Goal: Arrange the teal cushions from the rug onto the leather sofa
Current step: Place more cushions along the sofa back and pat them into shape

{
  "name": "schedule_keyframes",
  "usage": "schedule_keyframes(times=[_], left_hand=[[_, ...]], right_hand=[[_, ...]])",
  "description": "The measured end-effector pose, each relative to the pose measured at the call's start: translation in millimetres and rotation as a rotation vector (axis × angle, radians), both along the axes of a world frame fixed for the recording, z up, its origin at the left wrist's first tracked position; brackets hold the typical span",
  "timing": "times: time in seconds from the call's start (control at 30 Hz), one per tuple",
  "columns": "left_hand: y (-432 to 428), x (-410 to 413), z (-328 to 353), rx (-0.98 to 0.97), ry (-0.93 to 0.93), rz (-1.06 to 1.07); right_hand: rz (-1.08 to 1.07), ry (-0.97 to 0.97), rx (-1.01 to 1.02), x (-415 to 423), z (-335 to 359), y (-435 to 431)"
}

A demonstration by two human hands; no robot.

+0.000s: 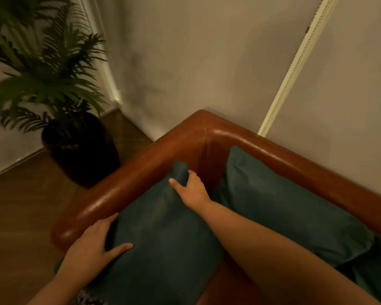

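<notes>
A teal cushion (163,234) stands against the armrest of the brown leather sofa (141,170). My left hand (92,247) grips its near left edge, thumb on the front face and fingers tucked behind. My right hand (190,188) pinches the cushion's top far corner. A second teal cushion (279,201) leans against the sofa's backrest to the right, and part of a third teal cushion (376,274) shows at the right edge.
A potted palm (53,84) in a dark pot (81,148) stands on the wooden floor (20,216) left of the sofa. A pale wall (196,62) with a white vertical strip (295,69) rises behind. A patterned rug (86,299) peeks at the bottom.
</notes>
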State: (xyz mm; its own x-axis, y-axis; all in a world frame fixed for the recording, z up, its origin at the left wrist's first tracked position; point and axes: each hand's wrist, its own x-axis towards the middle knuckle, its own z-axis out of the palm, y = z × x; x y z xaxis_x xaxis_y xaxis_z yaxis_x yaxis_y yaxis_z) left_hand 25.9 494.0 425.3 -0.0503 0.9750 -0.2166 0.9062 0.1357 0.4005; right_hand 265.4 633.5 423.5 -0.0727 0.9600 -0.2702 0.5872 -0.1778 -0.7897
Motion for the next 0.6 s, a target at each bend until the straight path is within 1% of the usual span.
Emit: schedule_keyframes(times=[0.13, 0.2, 0.27, 0.33, 0.4, 0.47, 0.53, 0.6], left_hand=[[-16.5, -18.1, -2.8, -0.11, -0.031, 0.131], [-22.0, -22.2, -7.2, -0.188, -0.065, 0.146], [-24.4, -20.2, -9.6, -0.22, -0.068, 0.138], [-26.6, -13.3, -9.9, -0.184, -0.015, 0.104], [-30.8, -5.1, -9.5, -0.058, 0.059, 0.114], [-35.3, 1.8, -4.5, 0.051, 0.089, 0.156], [-40.5, 7.9, 3.4, 0.082, 0.119, 0.167], [-44.2, 13.7, 11.4, 0.105, 0.16, 0.176]], right_hand=[[-0.074, -0.037, -0.096, -16.0, -1.3, 21.8], [-0.09, -0.068, -0.126, -14.6, -4.3, 24.3], [-0.049, -0.147, -0.117, -13.3, -6.7, 21.0], [0.001, -0.22, -0.075, -11.7, -9.3, 14.9], [0.036, -0.286, 0.001, -7.1, -8.9, 7.5], [0.063, -0.34, 0.098, -1.2, -7.1, 1.0], [0.069, -0.341, 0.163, 3.9, -5.1, -5.5], [0.037, -0.3, 0.192, 8.1, -1.0, -9.4]])
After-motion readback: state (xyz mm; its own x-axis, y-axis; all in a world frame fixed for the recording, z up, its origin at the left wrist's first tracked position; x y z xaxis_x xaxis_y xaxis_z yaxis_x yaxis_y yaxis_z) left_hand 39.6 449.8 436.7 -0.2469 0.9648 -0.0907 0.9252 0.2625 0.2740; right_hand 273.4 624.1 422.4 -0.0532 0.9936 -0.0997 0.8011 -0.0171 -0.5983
